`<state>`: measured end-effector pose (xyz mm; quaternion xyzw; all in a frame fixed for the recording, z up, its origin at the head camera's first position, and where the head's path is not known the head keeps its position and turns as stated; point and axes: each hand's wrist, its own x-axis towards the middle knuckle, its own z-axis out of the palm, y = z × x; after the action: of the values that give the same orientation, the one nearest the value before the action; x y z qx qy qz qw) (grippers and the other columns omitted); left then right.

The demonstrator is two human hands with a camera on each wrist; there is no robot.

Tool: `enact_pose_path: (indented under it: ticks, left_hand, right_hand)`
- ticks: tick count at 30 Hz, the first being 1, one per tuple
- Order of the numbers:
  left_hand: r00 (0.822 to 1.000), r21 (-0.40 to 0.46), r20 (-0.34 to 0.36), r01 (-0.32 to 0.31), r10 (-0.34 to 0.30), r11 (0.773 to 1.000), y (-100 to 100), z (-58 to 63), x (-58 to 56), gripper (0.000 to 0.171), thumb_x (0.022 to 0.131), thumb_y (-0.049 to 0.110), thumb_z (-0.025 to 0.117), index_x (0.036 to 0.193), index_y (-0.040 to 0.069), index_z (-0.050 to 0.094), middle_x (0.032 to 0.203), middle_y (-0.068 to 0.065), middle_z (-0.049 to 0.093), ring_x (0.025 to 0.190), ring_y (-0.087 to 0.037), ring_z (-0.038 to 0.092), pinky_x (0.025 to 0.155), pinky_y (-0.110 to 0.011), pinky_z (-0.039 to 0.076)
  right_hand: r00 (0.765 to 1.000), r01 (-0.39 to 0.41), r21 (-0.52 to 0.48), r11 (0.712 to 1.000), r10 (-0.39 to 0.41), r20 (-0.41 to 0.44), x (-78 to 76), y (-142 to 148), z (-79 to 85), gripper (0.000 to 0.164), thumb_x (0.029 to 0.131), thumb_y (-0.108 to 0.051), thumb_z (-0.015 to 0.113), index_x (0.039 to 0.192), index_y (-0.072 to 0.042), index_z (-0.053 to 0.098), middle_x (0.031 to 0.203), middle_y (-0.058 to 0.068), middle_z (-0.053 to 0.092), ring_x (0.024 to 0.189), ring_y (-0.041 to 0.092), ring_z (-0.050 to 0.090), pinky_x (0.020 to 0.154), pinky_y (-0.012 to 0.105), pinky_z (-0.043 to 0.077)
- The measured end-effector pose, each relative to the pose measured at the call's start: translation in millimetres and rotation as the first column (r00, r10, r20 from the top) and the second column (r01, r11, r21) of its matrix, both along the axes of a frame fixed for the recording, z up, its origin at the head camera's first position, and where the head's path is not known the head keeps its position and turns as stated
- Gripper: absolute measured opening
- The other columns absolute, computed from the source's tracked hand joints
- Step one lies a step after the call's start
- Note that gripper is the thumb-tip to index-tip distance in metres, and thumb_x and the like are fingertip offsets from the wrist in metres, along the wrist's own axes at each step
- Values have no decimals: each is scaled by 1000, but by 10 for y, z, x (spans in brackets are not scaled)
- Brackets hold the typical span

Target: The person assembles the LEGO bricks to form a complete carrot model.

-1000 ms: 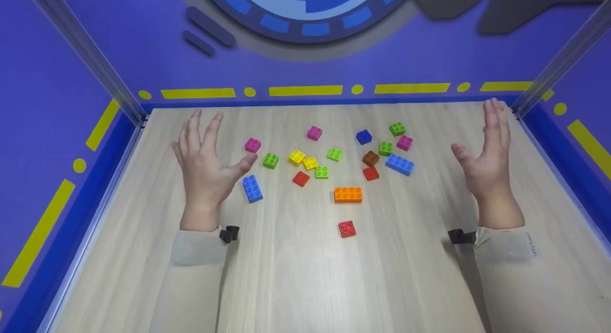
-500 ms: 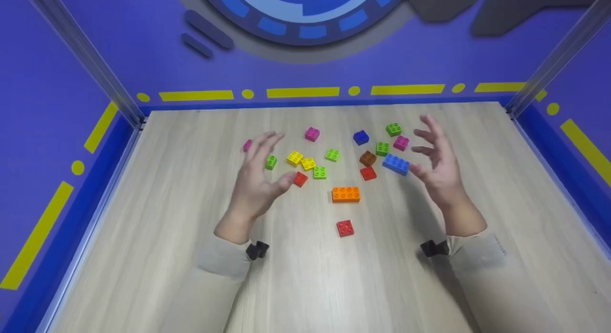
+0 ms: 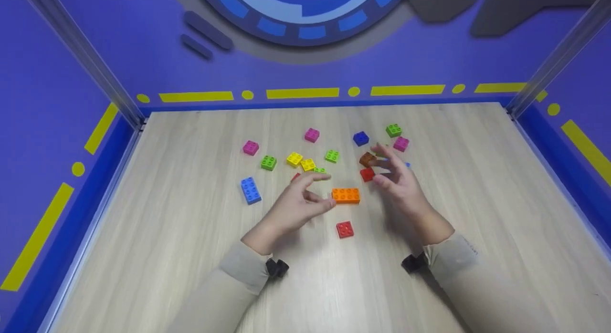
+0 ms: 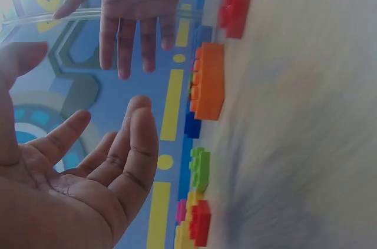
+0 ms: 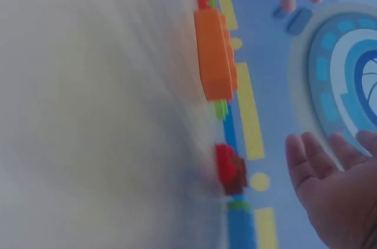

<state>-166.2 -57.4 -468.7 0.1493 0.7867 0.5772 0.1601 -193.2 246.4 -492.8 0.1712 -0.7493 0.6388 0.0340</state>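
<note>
My left hand (image 3: 295, 206) is over the table with fingers loosely bent and holding nothing. Its thumb tip overlaps the left end of the orange eight-stud brick (image 3: 345, 195) in the head view. My right hand (image 3: 405, 189), also holding nothing, hovers right of that brick, partly covering a blue long brick. Beside its fingers are a brown brick (image 3: 367, 159) and a red brick (image 3: 367, 174). A red square brick (image 3: 344, 229) lies in front of the orange one. In the left wrist view the left palm (image 4: 88, 187) faces up beside the row of bricks, with the other hand opposite.
Yellow bricks (image 3: 294, 159), green bricks (image 3: 268, 162), pink bricks (image 3: 250, 148) and a dark blue brick (image 3: 361, 138) lie scattered farther back. A blue long brick (image 3: 250, 190) is at the left. Blue-purple panels (image 3: 305, 68) wall the table (image 3: 143, 218) at back and sides.
Both hands have come inward from the table's sides and lower toward the orange brick, with fingers bending more. The bricks stay where they were.
</note>
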Motion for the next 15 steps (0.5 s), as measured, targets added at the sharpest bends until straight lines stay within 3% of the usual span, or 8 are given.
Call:
enact_pose_path:
  ticks: [2,5,11,13,15]
  left_hand:
    - [1000,-17,10,20,-20,1000,40,-49,5,64,102,34,85,160,22,62,170,-2,54,98,-18,74,77,-32,61]
    - [997,-35,52,54,-52,998,77,-120,21,62,102,35,85,157,18,64,162,-7,61,84,-17,71,71,-30,57]
    - [984,-56,152,99,-89,994,127,-222,62,56,101,31,86,150,12,67,141,-12,71,73,-18,70,67,-30,58]
    - [987,-90,135,101,-88,991,151,-241,68,54,100,30,87,147,12,69,140,-10,72,78,-18,69,72,-32,61]
    - [992,-136,95,100,-88,986,182,-253,66,52,99,31,88,144,12,71,142,-6,73,93,-18,71,88,-35,62]
  right_hand:
    - [999,14,21,1000,-15,51,7,-16,-16,77,110,-20,72,177,-10,36,176,17,47,151,44,53,114,23,55]
    - [991,48,67,997,-56,125,16,-47,-35,72,110,-17,72,175,-11,40,172,17,52,144,39,58,104,22,59]
    - [965,18,99,995,-43,258,-3,-86,-126,64,108,-12,76,167,-5,52,155,26,64,105,29,74,79,28,65]
    - [961,-1,113,994,-30,274,-1,-73,-149,61,106,-9,77,163,-1,56,149,28,67,93,28,75,75,28,65]
    - [962,-14,158,987,-29,272,4,-52,-152,57,105,-9,78,158,0,61,140,28,71,85,23,72,72,25,63]
